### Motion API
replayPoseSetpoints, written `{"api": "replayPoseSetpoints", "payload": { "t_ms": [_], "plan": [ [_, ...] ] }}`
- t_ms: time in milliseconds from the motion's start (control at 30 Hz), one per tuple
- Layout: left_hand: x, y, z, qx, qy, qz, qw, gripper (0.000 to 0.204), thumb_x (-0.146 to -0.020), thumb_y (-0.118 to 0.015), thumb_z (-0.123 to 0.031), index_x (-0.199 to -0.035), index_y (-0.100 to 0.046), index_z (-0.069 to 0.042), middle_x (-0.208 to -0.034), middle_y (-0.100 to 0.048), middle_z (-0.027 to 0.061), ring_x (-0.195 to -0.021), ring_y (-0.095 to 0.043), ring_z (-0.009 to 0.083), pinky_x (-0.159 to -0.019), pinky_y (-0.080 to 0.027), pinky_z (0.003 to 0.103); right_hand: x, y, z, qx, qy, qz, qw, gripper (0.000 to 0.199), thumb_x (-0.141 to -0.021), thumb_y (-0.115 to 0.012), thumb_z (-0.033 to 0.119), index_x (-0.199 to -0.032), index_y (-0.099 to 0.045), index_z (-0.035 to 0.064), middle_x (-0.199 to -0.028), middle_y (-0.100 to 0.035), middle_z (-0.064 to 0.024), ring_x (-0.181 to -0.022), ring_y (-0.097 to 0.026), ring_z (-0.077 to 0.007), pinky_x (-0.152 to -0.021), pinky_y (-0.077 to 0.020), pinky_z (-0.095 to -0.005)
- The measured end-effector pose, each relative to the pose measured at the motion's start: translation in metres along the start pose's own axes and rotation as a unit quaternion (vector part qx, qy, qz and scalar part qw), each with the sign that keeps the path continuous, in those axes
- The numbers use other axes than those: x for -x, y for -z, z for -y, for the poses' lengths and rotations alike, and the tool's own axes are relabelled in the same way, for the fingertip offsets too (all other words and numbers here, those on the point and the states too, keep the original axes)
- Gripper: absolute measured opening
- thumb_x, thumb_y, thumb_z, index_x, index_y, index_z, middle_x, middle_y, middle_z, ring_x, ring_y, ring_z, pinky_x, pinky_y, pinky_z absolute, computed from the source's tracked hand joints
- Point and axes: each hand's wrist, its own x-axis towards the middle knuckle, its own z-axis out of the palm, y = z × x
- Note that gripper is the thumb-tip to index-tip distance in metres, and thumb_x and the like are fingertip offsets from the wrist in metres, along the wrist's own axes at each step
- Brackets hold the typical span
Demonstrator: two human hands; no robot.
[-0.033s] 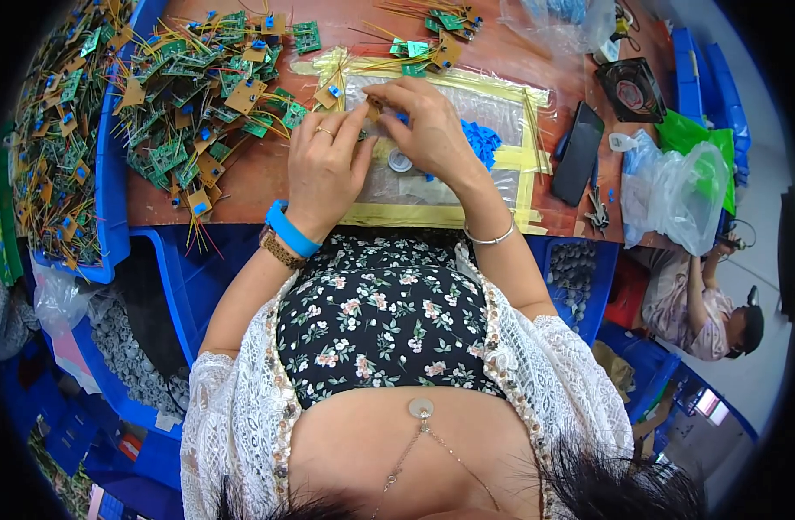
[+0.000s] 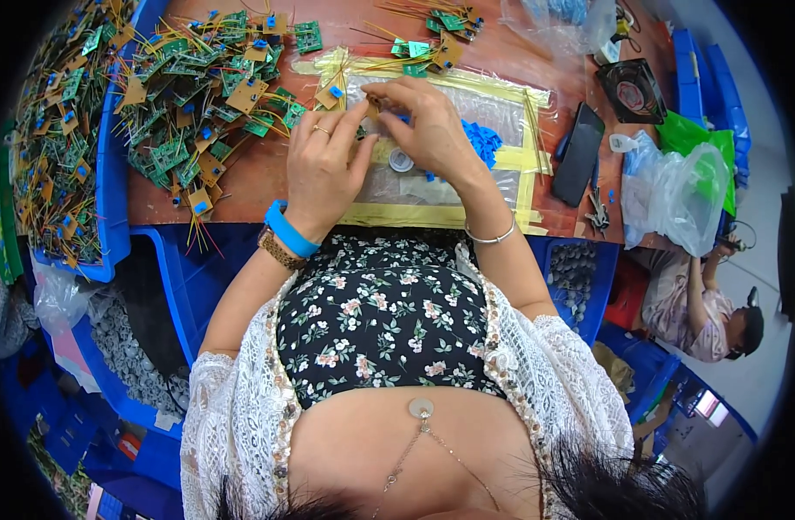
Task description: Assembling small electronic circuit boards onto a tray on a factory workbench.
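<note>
My left hand [image 2: 326, 160] and my right hand [image 2: 430, 130] meet over a clear plastic sheet bordered with yellow tape [image 2: 415, 215]. Between their fingertips is a small brown circuit board [image 2: 374, 104], mostly covered by the fingers. Both hands are closed around it. Close to my right hand lies a heap of small blue parts [image 2: 481, 144]. Below the fingers sits a small round white lid [image 2: 400, 160]. Another brown board with a blue part [image 2: 330, 95] rests on the tape beyond my left hand.
A large pile of green and brown wired boards [image 2: 189, 113] covers the table's left, beside a blue bin [image 2: 111, 173] full of more. On the right are a phone [image 2: 579, 152], a black fan [image 2: 631, 90], keys [image 2: 598, 212] and plastic bags [image 2: 683, 195]. Another person [image 2: 696, 308] is at far right.
</note>
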Motion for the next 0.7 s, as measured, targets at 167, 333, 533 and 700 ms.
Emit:
{"api": "replayPoseSetpoints", "payload": {
  "t_ms": [167, 333, 533, 700],
  "plan": [
    [-0.006, 0.016, 0.004, 0.072, 0.007, -0.059, 0.996, 0.044, -0.082, -0.076, -0.008, -0.124, -0.067, -0.005, -0.107, -0.068, 0.0133, -0.099, -0.06, 0.0313, -0.09, -0.049, 0.043, -0.01, 0.014, 0.001, -0.374, -0.191, 0.087, 0.904, 0.03, -0.091, -0.072, 0.005, -0.121, -0.069, 0.0061, -0.102, -0.069, -0.0011, -0.089, -0.064, -0.0095, -0.076, -0.0522, -0.0238],
    [-0.004, 0.019, 0.006, 0.299, 0.088, -0.05, 0.949, 0.06, -0.087, -0.073, -0.003, -0.142, -0.05, -0.001, -0.135, -0.059, 0.0119, -0.116, -0.059, 0.0227, -0.1, -0.049, 0.037, -0.009, 0.016, 0.004, -0.519, -0.262, 0.081, 0.809, 0.031, -0.092, -0.074, 0.009, -0.121, -0.066, 0.0017, -0.104, -0.069, -0.005, -0.087, -0.068, -0.0123, -0.078, -0.0567, -0.0261],
    [-0.005, 0.004, 0.006, 0.536, 0.223, -0.073, 0.811, 0.073, -0.092, -0.072, -0.008, -0.152, -0.031, 0.001, -0.131, -0.059, 0.0121, -0.114, -0.058, 0.0163, -0.099, -0.048, 0.031, -0.004, 0.004, 0.0, -0.677, -0.332, 0.038, 0.656, 0.022, -0.092, -0.072, 0.007, -0.112, -0.063, 0.0024, -0.106, -0.07, -0.0097, -0.095, -0.073, -0.0236, -0.083, -0.0628, -0.0327],
    [-0.001, 0.003, 0.012, 0.452, 0.258, -0.004, 0.854, 0.048, -0.091, -0.071, -0.006, -0.136, -0.054, 0.002, -0.108, -0.071, 0.0097, -0.093, -0.065, 0.011, -0.083, -0.053, 0.028, -0.005, 0.001, 0.005, -0.669, -0.352, -0.008, 0.655, 0.023, -0.091, -0.073, 0.004, -0.112, -0.063, 0.0017, -0.106, -0.07, -0.0116, -0.095, -0.073, -0.0235, -0.083, -0.0621, -0.0311]
  ]
}}
